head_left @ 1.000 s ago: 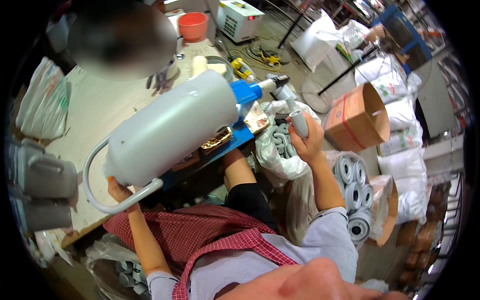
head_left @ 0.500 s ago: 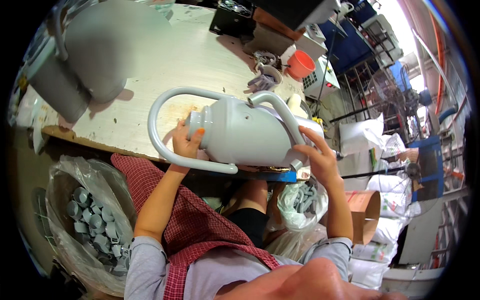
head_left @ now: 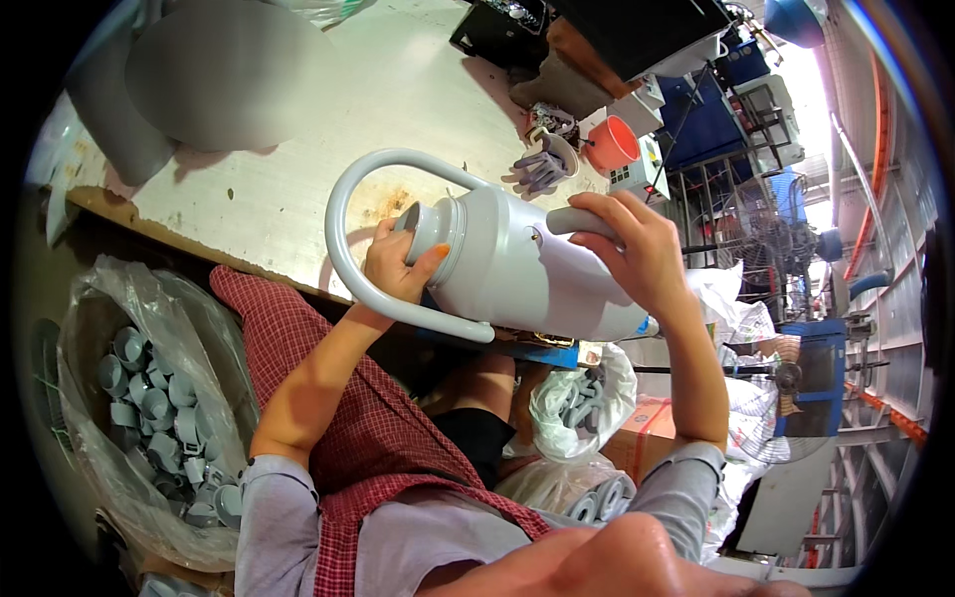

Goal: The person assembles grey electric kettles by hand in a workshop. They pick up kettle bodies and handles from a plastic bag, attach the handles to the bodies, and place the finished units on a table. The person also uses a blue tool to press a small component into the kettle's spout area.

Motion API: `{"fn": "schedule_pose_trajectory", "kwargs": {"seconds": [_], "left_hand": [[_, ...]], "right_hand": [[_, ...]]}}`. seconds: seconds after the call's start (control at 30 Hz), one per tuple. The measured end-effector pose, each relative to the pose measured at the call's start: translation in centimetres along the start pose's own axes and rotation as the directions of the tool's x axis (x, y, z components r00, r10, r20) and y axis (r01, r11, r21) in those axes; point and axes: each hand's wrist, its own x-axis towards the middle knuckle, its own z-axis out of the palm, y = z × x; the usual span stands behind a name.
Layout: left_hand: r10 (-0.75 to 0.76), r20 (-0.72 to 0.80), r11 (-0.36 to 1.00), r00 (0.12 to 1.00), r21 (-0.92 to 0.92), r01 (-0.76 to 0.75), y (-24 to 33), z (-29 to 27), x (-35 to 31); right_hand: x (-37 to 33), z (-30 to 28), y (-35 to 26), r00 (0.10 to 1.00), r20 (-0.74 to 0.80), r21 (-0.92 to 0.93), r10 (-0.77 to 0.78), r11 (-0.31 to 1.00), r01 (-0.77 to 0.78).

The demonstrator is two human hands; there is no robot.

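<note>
A light grey jug-like vessel point(head_left: 512, 279) with a short wide neck lies on its side across the table's front edge. A large loop handle point(head_left: 336, 224) arches around its neck end. My left hand point(head_left: 396, 267) grips the neck, fingers at the mouth and thumb on the outside. My right hand point(head_left: 645, 249) is closed on a curved grey handle point(head_left: 582, 221) at the body's upper side. The handle's rounded end sits near a small hole point(head_left: 537, 235) in the body. Whether the handle is joined to the vessel is hidden by my hand.
The pale table point(head_left: 288, 189) holds blurred grey vessels point(head_left: 219, 80), a glove in a cup point(head_left: 545, 164), an orange-red cup point(head_left: 613, 142) and a box-shaped device point(head_left: 639, 171). Bags of grey ring-like parts point(head_left: 164, 418) and curved grey pieces point(head_left: 585, 403) stand below; a fan point(head_left: 791, 378) is at right.
My right hand has moved up and taken the curved handle between its fingers, turning it more end-on. The vessel has shifted slightly right, still held by my left hand at the neck.
</note>
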Motion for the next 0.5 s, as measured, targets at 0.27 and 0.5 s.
{"fn": "schedule_pose_trajectory", "kwargs": {"seconds": [0.27, 0.5], "left_hand": [[0.002, 0.039, 1.0, 0.999, 0.008, -0.002, -0.1, -0.3, 0.1], [0.002, 0.052, 1.0, 0.999, 0.014, -0.003, 0.2, -0.6, 0.2]], "right_hand": [[-0.2, 0.9, -0.8, 0.995, 0.103, 0.002, 0.007, 1.0, -0.007], [0.6, 1.3, -1.2, 0.987, 0.163, 0.001, -0.006, 1.0, 0.006]]}}
